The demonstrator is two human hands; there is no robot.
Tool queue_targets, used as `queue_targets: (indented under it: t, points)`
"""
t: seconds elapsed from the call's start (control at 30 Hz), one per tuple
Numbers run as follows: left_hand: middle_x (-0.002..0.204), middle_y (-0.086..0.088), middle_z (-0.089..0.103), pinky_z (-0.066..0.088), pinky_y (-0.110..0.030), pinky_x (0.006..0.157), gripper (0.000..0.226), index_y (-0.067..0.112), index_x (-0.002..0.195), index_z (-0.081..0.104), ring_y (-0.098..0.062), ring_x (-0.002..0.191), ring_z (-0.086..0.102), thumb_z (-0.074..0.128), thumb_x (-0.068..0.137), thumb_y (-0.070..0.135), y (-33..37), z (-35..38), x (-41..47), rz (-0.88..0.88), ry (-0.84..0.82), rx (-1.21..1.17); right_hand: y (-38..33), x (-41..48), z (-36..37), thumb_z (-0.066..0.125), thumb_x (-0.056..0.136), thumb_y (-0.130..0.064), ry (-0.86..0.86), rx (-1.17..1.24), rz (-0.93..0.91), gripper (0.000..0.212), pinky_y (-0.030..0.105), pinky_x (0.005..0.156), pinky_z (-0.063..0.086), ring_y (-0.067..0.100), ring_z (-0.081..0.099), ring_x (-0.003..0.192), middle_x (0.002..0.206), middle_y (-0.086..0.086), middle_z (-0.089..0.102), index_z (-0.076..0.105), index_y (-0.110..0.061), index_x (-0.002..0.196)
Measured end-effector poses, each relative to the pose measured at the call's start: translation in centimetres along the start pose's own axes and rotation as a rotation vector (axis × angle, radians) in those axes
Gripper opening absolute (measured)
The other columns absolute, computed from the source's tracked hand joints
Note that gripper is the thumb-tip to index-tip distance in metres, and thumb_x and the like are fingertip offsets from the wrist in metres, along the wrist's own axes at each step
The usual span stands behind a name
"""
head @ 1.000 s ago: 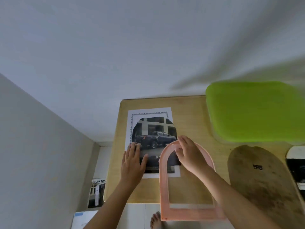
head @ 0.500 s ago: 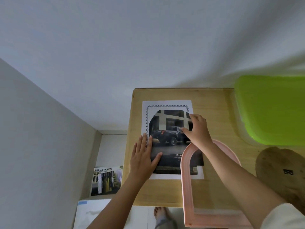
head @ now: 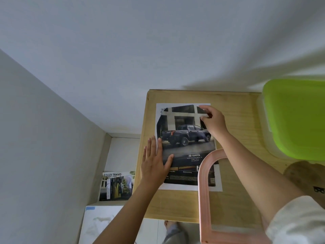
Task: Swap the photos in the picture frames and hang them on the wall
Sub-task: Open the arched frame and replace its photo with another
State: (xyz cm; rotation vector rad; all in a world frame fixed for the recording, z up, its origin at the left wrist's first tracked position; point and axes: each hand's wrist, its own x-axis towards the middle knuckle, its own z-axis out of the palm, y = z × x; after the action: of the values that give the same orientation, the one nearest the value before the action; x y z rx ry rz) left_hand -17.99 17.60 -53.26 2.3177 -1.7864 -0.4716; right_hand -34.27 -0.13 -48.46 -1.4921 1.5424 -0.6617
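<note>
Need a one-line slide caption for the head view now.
Left hand presses truck photo on wooden table; right hand pinches its top corner; pink arched frame overlaps the bottom corner.

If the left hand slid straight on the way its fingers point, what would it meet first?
The left hand lies flat on the car photo's left edge. Ahead only flat paper and bare table show, so it would probably meet the wall behind first.
</note>
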Motion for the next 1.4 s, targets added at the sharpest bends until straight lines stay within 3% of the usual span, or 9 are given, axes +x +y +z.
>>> queue_targets:
  t: [0.13,0.37,0.67,0.93,1.07,1.13,1.2,1.33,1.4]
  points:
    - [0.156,-0.002,-0.013,-0.013,-0.029,0.112,0.083,0.019,0.148,-0.006,-0.015,0.139,-0.021,0.001,0.080,0.066,-0.1,-0.8,1.0,-0.031,0.004,-0.005,-2.1,0.6,0.7,0.046,0.089,0.006,0.021,0.016,-0.067,0.038,0.020,0.086,0.045,0.020,0.054,0.110,0.123,0.007,0.058,0.058,-0.012,0.120]
    - [0.157,-0.004,-0.011,-0.005,-0.033,0.117,0.071,0.017,0.148,-0.006,-0.018,0.143,-0.016,0.027,0.096,0.052,-0.6,-1.5,3.3,-0.074,-0.007,-0.030,-4.6,1.4,0.8,0.044,0.091,0.003,-0.050,0.044,-0.148,0.039,0.035,0.101,0.044,0.016,0.051,0.116,0.127,0.002,0.055,0.055,-0.015,0.124]
    - [0.157,-0.004,-0.011,-0.007,-0.031,0.115,0.072,0.018,0.148,-0.007,-0.018,0.143,-0.016,0.016,0.093,0.058,-0.9,-1.0,3.7,-0.101,0.006,-0.020,-1.2,-1.2,0.0,0.047,0.090,0.005,-0.241,0.122,0.040,0.068,0.021,0.092,0.035,0.019,0.028,0.138,0.151,0.000,0.028,0.025,-0.029,0.145]
    - [0.157,-0.007,-0.010,-0.005,-0.035,0.116,0.068,0.017,0.149,0.002,-0.021,0.143,-0.015,0.028,0.096,0.050,0.3,-2.5,4.1,-0.125,0.029,-0.062,-1.3,-3.5,-0.9,0.046,0.092,0.004,-0.202,0.262,0.046,0.060,0.026,0.106,0.027,0.018,0.029,0.138,0.151,-0.001,0.029,0.029,-0.022,0.144]
    - [0.158,0.000,-0.006,0.008,-0.040,0.116,0.066,0.024,0.149,0.005,-0.018,0.144,-0.008,0.035,0.096,0.048,3.9,-5.5,4.0,-0.036,0.064,-0.275,-2.8,-5.0,-1.9,0.052,0.090,-0.005,-0.202,0.382,-0.015,0.061,0.048,0.110,0.032,0.024,0.042,0.130,0.144,0.006,0.042,0.040,-0.050,0.130]
    - [0.157,0.001,0.001,0.016,-0.046,0.116,0.066,0.027,0.149,0.007,-0.021,0.144,0.002,0.038,0.095,0.049,6.0,-6.8,3.9,-0.004,0.043,-0.442,-3.2,-6.5,-2.8,0.054,0.090,-0.011,-0.213,0.424,-0.042,0.059,0.051,0.108,0.034,0.022,0.045,0.127,0.144,0.007,0.042,0.043,-0.061,0.119]
    - [0.154,-0.002,0.016,0.028,-0.048,0.112,0.066,0.030,0.148,0.009,-0.023,0.140,0.021,0.039,0.093,0.051,8.2,-8.0,3.4,0.055,0.025,-0.607,-3.5,-8.1,-4.0,0.053,0.090,-0.011,-0.236,0.479,-0.063,0.056,0.050,0.107,0.036,0.020,0.048,0.125,0.143,0.006,0.043,0.044,-0.058,0.120]
    - [0.133,0.000,0.047,0.049,-0.014,0.083,0.055,0.028,0.146,0.018,-0.016,0.116,0.051,0.042,0.097,0.035,12.5,-9.0,0.8,0.050,-0.079,-0.999,-2.8,-11.3,-6.7,0.046,0.092,0.001,-0.285,0.643,-0.042,0.056,0.034,0.091,0.051,0.014,0.065,0.102,0.111,-0.002,0.067,0.039,-0.030,0.138]
    - [0.138,-0.008,0.045,0.052,-0.024,0.086,0.057,0.030,0.146,0.017,-0.020,0.116,0.054,0.043,0.096,0.036,14.3,-8.5,-0.5,-0.002,-0.137,-1.138,-2.2,-13.0,-8.0,0.043,0.092,0.004,-0.310,0.645,-0.074,0.057,0.031,0.091,0.050,0.017,0.064,0.101,0.103,-0.003,0.069,0.037,-0.028,0.139]
